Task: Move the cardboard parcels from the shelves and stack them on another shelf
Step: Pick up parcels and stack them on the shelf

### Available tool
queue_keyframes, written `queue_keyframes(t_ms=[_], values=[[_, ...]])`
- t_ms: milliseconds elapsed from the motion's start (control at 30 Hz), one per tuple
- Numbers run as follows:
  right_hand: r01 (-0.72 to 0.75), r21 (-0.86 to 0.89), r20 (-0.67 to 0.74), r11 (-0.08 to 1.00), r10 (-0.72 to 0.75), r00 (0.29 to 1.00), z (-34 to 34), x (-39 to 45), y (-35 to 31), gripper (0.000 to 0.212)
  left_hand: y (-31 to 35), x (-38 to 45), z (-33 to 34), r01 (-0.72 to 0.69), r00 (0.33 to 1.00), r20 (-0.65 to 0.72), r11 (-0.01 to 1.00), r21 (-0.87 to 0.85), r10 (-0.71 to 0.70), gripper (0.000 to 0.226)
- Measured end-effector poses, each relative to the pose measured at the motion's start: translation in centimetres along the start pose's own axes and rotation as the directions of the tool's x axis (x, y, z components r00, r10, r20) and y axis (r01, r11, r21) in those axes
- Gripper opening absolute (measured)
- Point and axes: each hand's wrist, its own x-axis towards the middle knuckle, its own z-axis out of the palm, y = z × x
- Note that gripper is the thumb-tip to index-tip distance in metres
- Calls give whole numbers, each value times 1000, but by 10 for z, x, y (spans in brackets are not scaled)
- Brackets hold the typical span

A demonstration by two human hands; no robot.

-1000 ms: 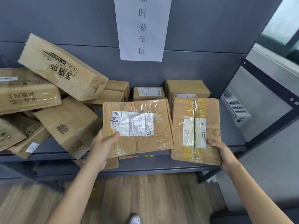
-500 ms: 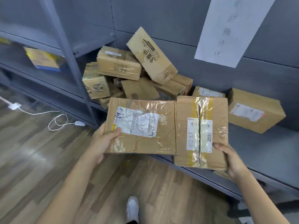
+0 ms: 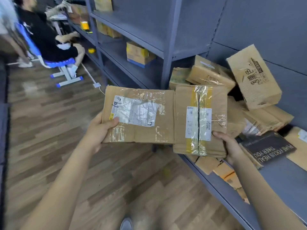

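My left hand (image 3: pixel 99 130) grips the near left edge of a flat cardboard parcel with a white label (image 3: pixel 146 128), thumb on top. My right hand (image 3: pixel 230 146) grips the near right corner of a second parcel with yellow tape and a white label (image 3: pixel 186 120). Both parcels are held side by side in the air, off the shelf. Behind them several more cardboard parcels (image 3: pixel 211 75) lie piled on the grey shelf (image 3: pixel 274 176), among them a long box with black print (image 3: pixel 254 77).
A grey shelving unit (image 3: pixel 167 52) runs away to the left, holding a yellow and blue box (image 3: pixel 139 55) and other boxes. A person sits on a blue stool (image 3: pixel 63 63) at the far left. A dark printed package (image 3: pixel 269 148) lies on the shelf. Wooden floor lies below.
The view has swung left along the shelving, with both parcels carried off the shelf and away from the pile. Both hands keep the same hold.
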Motion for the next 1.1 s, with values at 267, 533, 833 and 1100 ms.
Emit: queue_keyframes(t_ms=[267, 533, 833, 1100], values=[[67, 1, 77, 998, -66, 995, 126, 68, -11, 46, 16, 71, -95, -14, 994, -109, 1000, -8, 13, 27], [8, -2, 108, 1000, -7, 994, 215, 131, -1, 26, 16, 132, -161, 11, 978, -206, 998, -67, -24, 27], [-32, -49, 162, 998, 40, 986, 298, 223, -9, 72, 16, 226, -193, 46, 952, -301, 998, -49, -58, 24], [-86, -25, 223, 996, 89, 971, 361, 313, -43, 54, 51, 334, -204, 62, 952, -301, 998, 33, -49, 25]])
